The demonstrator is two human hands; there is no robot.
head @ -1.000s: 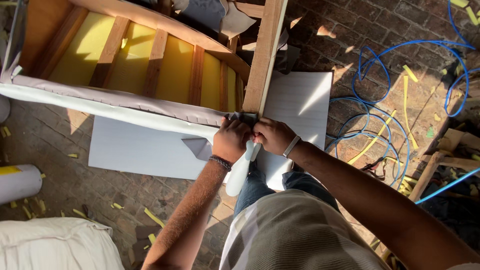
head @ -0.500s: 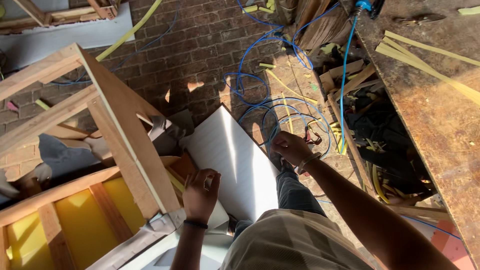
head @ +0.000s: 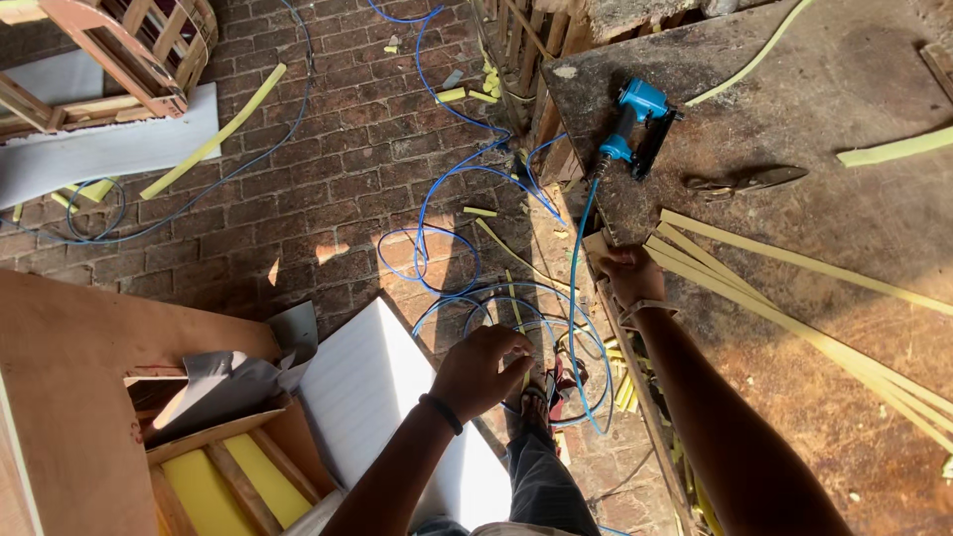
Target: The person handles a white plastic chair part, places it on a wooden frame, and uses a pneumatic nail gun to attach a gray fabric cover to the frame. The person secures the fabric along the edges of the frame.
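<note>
Yellow strips (head: 794, 298) are pinned at their ends by the right hand (head: 627, 273), clenched on the bench (head: 844, 89) edge. The left hand (head: 481, 367) is held half-curled, grasping nothing visible, above the blue hose (head: 447, 213); the stapler (head: 635, 124) is left within reach.

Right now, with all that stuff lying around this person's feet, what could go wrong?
The blue air hose lies in loops on the brick floor right by the person's foot, so it could trip them. It also runs up to the blue nail gun near the workbench edge; a snag might drag the tool off. The right hand grips that rough edge, where splinters seem possible.
</note>
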